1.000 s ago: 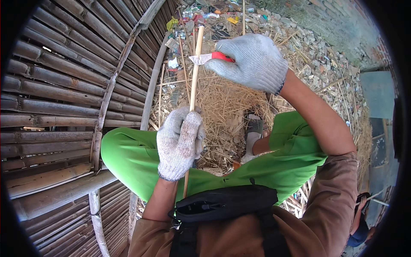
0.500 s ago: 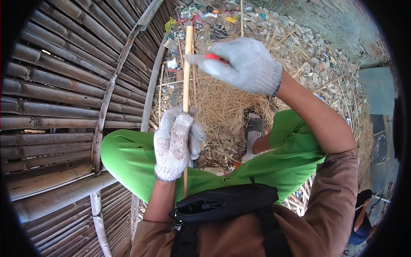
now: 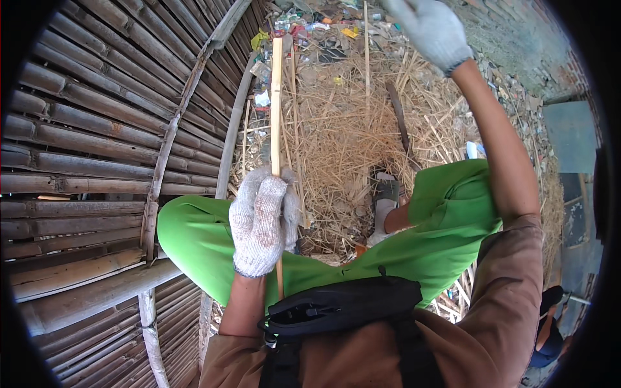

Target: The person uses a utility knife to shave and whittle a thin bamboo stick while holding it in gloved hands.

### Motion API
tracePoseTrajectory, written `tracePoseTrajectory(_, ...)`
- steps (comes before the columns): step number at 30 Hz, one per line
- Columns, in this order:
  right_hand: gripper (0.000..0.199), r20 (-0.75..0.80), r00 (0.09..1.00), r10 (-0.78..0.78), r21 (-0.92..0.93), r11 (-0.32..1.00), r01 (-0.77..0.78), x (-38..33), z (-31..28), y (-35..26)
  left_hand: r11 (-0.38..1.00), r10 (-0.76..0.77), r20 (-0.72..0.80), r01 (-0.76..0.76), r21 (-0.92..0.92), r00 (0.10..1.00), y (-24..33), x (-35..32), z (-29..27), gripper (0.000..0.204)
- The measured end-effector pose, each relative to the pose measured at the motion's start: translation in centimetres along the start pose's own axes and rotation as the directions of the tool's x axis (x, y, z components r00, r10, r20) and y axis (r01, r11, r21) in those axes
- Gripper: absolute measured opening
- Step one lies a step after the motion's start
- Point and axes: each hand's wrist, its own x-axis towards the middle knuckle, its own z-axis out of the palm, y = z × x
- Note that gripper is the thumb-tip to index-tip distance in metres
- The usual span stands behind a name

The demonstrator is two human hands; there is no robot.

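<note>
**Bamboo strip held upright, right hand lifted away**

Bamboo slats (image 3: 97, 129) are curving across the left half of the head view, while dry straw (image 3: 343, 142) and scattered litter (image 3: 310, 26) are covering the ground ahead of the seated person, whose green trousers (image 3: 194, 239) are filling the middle.

Compared with half a second ago, the right hand (image 3: 430, 26) is no longer beside the top of the bamboo strip (image 3: 277, 103); it is now raised well apart from it, near the upper edge, with the arm stretched out. The red-handled knife seen earlier is not showing, and whether this gloved hand is closed around anything cannot be told. The left hand (image 3: 262, 223), in a knitted work glove, is staying wrapped tightly round the strip, slightly lower in the picture than before.

The strip is standing almost upright over the left thigh, its long axis running from the black waist bag (image 3: 343, 310) upward, its pale cut end pointing toward the litter.
</note>
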Motion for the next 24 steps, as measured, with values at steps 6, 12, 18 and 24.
tracePoseTrajectory(6, 0.072, -0.084, 0.952, -0.294, 0.226, 0.925, 0.305, -5.4, 3.0, -3.7, 1.000, 0.000, -0.030, 0.000, -0.007, 1.000, -0.5, 0.7, 1.5, 0.024)
tracePoseTrajectory(12, 0.060, 0.058, 0.842, -0.536, 0.224, 0.829, 0.512, -8.0, 5.1, -7.7, 0.998, -0.001, -0.072, 0.006, 0.068, 0.997, -0.4, 0.6, 2.5, 0.026)
tracePoseTrajectory(18, 0.054, 0.037, 0.813, -0.580, 0.205, 0.801, 0.562, -8.2, 5.2, -8.2, 0.985, 0.034, -0.037, -0.027, 0.173, 0.999, -0.3, 0.6, 2.9, 0.026)
tracePoseTrajectory(24, 0.079, -0.043, 0.949, -0.314, 0.040, 0.948, 0.315, -3.7, 4.6, -4.3, 0.966, 0.101, -0.037, -0.090, 0.243, 0.994, -0.2, 0.4, 2.1, 0.023)
